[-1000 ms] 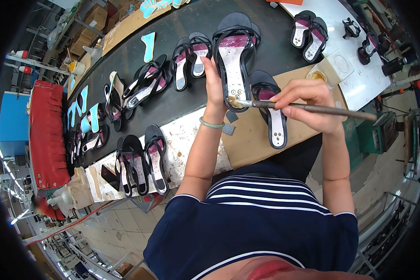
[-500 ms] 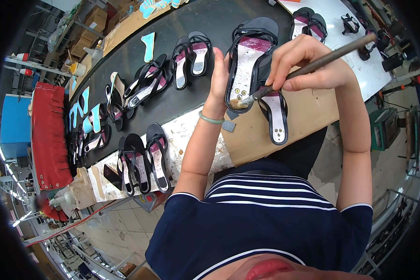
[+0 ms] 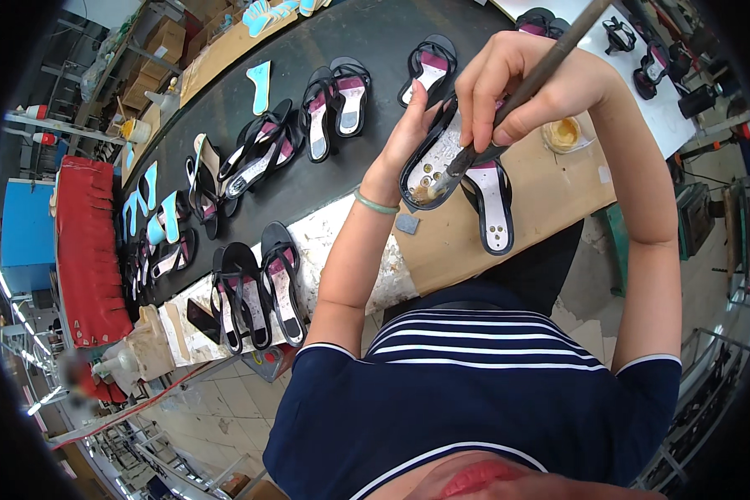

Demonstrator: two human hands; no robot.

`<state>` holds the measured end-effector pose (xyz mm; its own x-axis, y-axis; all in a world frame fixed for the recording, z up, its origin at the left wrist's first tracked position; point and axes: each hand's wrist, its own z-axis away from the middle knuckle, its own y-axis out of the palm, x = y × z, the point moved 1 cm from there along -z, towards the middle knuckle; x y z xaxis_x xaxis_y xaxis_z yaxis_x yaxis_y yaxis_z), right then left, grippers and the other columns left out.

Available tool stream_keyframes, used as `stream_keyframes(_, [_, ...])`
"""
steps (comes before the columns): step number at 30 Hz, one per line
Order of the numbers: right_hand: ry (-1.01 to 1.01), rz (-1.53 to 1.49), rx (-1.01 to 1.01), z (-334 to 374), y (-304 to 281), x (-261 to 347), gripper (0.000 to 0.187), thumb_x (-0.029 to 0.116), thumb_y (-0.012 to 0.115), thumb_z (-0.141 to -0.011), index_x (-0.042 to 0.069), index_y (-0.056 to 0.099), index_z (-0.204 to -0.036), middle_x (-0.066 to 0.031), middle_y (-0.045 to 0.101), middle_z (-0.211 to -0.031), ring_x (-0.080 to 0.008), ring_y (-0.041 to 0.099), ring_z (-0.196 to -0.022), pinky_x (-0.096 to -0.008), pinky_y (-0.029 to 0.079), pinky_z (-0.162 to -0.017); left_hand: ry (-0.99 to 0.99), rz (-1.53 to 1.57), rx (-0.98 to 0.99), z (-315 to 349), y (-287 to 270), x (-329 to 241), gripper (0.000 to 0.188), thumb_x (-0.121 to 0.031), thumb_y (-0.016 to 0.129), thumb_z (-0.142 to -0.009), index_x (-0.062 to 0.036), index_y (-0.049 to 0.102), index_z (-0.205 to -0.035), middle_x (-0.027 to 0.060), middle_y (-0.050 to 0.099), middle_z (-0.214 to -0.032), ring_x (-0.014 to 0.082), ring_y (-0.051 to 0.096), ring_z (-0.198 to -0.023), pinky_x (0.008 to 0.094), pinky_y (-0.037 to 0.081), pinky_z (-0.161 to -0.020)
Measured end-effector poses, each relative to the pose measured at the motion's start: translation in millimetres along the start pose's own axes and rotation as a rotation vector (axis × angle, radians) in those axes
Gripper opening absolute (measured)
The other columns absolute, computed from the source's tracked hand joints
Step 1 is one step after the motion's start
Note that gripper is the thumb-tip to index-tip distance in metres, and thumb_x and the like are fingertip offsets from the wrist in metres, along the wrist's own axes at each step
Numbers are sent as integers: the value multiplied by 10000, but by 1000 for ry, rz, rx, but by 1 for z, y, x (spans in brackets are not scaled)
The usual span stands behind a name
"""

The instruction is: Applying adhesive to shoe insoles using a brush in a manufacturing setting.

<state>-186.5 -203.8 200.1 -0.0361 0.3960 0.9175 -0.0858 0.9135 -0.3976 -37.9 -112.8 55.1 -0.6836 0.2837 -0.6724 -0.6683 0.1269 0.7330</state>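
My left hand (image 3: 407,143) is closed on the side of a black strappy sandal (image 3: 442,150), its thumb upright along the edge. The sandal has a whitish footbed with several round metal fastenings near the heel; its front part is hidden behind my right hand. My right hand (image 3: 529,87) pinches a long dark-handled brush (image 3: 561,52) between thumb and fingers. The bristles touch the footbed at the heel end, where a yellowish smear shows. Beneath lies another black sandal (image 3: 495,212) on the brown board.
An open tub of yellowish paste (image 3: 563,133) stands right of my right hand. Pairs of black sandals (image 3: 352,96) line the dark belt (image 3: 250,79). More sandals (image 3: 243,296) sit on the stained white ledge at left. A small grey patch (image 3: 407,223) lies on the cardboard (image 3: 450,258).
The held sandal has come lower and tipped, so it looks shorter. My right hand has shifted up and left, the brush standing steeper. The paste tub and a sandal behind have come into view.
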Motion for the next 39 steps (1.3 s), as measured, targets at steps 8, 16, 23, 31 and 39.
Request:
stream_keyframes(8, [47, -6, 98, -9, -10, -1, 185, -67, 685, -670, -29, 752, -838, -153, 699, -860, -205, 674, -775, -282, 538, -681, -15, -285, -96, 5, 26, -11, 386, -197, 346, -1063, 31, 416, -1366, 88, 556, -1152, 127, 567, -954, 252, 505, -815])
stream_keyframes(16, [85, 14, 129, -13, -12, 10, 193, -75, 687, -656, -27, 753, -831, -150, 700, -846, -210, 678, -782, -289, 542, -690, 88, -387, 46, -2, -5, 8, 932, -690, 260, -966, 153, 457, -1310, 178, 656, -1096, 161, 682, -948, 240, 570, -818])
stream_keyframes(23, [73, -21, 95, -6, -15, 3, 194, -67, 701, -647, -24, 755, -828, -154, 701, -848, -223, 683, -813, -295, 540, -728, -124, -118, -64, 0, -5, 13, 906, -707, 277, -955, 106, 513, -1278, 133, 671, -1056, 132, 680, -859, 228, 567, -743])
stream_keyframes(31, [135, 18, 78, 4, -21, 2, 190, -42, 711, -646, -21, 758, -829, -162, 702, -873, -223, 681, -830, -290, 533, -737, -165, 174, 23, 3, -10, 17, 855, -641, 354, -973, 153, 496, -1259, 229, 641, -1163, 249, 687, -983, 333, 581, -855])
stream_keyframes(39, [97, 32, 10, 21, -29, -15, 186, -50, 701, -658, -25, 753, -834, -155, 700, -888, -205, 676, -843, -274, 526, -741, -206, 78, 75, 4, -14, 16, 871, -708, 317, -944, 48, 488, -1343, 135, 636, -1207, 165, 649, -1027, 278, 538, -866])
